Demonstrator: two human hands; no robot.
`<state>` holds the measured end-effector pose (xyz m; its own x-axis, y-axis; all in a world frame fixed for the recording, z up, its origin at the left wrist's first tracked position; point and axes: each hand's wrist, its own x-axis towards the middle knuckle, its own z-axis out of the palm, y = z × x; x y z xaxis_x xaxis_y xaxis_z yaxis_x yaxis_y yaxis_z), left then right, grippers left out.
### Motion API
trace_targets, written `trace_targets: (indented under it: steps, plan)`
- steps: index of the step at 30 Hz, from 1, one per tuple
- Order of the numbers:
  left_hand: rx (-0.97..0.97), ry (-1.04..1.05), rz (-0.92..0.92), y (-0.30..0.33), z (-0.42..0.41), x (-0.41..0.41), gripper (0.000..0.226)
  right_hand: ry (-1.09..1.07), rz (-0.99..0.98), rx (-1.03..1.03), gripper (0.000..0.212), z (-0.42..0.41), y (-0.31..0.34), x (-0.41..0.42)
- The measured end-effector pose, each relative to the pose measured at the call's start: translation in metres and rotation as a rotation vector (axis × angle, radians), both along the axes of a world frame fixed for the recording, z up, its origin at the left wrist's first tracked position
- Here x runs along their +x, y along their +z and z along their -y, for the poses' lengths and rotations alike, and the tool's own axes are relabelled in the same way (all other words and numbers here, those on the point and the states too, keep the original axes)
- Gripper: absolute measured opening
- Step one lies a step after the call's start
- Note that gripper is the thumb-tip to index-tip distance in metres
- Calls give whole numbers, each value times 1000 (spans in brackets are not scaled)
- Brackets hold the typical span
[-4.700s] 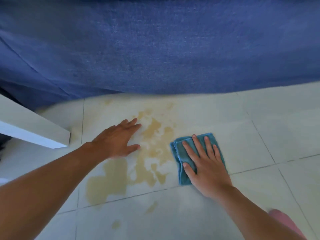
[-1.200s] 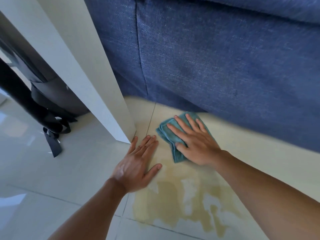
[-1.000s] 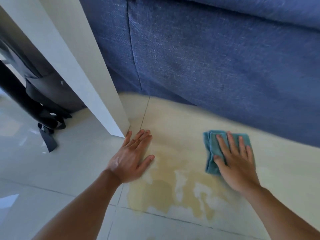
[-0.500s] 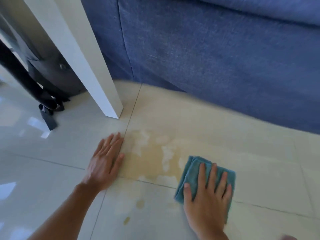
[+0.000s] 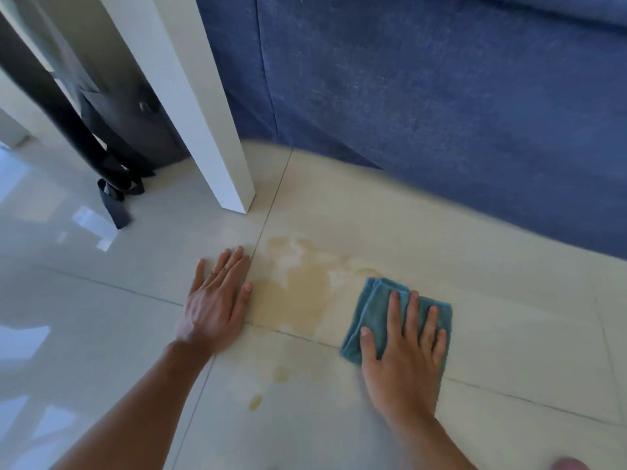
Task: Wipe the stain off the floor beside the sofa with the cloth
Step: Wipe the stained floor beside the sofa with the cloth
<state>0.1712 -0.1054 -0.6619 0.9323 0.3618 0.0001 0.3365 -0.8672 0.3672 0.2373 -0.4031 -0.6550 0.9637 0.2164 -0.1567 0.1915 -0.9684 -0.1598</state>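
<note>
Beside the sofa (image 5: 441,96), right hand (image 5: 403,361) flat on cloth (image 5: 373,307), stain (image 5: 298,290)

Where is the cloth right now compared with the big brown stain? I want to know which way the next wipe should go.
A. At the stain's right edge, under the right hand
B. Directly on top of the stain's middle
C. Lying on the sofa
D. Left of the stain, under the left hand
A: the cloth lies flat under the right hand, with the stain spreading to its left toward the left hand.
</note>
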Motion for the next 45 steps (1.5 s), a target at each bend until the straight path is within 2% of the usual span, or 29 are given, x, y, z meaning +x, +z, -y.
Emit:
trace_targets:
  steps: [2,4,6,8,11,14,19,24,27,32,36,39,43,45]
  plan:
    - [12,10,7,0,1,-3,61,-20,12,44,82,-4,7,-39]
    - [5,16,14,3,1,-2,60,130,-36,75,86,-25,8,-71]
    - [5,19,21,5,0,-1,60,279,-36,68,85,-39,5,-63]
    - [-3,7,20,5,0,0,59,246,-10,47,83,-35,1,-46]
    - [-9,11,40,6,4,-3,58,244,-21,97,85,-27,5,-68]
    - [-22,14,47,9,1,-2,57,407,-55,115,86,-38,6,-83]
    - [-14,14,41,6,1,-1,57,781,-35,74,76,-25,7,-32]
    - [-32,34,40,8,1,-2,59,1033,0,133,72,-36,4,-65]
    - [-36,36,48,7,0,-2,59,1020,-16,131,76,-64,4,-75]
    - [-59,41,46,10,2,-2,59,806,-6,98,71,-61,3,-67]
    - [-60,46,64,10,0,-3,57,897,-13,118,68,-65,5,-97]
    - [-66,62,73,10,-1,-2,56,949,-55,143,67,-84,5,-84]
    - [-72,54,66,9,0,-2,55,753,-44,137,67,-67,3,-69]
    - [-64,60,66,9,0,-4,55,730,-34,154,70,-60,5,-81]
